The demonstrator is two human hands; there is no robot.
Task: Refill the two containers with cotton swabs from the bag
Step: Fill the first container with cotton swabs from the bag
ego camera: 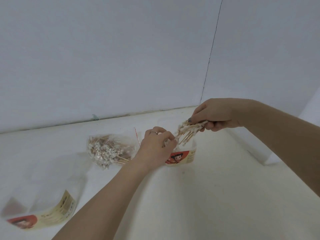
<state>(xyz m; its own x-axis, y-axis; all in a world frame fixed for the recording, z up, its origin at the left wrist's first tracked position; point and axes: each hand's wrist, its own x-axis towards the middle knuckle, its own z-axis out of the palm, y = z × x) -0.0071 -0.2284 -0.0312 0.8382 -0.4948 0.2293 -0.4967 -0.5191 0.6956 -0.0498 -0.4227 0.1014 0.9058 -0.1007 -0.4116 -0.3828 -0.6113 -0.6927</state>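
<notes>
My right hand [214, 116] grips a bundle of wooden cotton swabs [187, 131] above a clear container with a red cartoon label [181, 157]. My left hand [157, 146], curled in front of that container, pinches a few swabs by their white tips where it meets the bundle's lower end. The clear bag of cotton swabs [108, 149] lies on the white surface to the left. A second clear container with the same label [43, 212] lies on its side at the lower left, blurred.
A white wall rises just behind the white surface [207, 196], with a dark vertical seam at the right. A thin red string [136, 135] lies behind the bag. A white raised edge [271, 158] borders the right side.
</notes>
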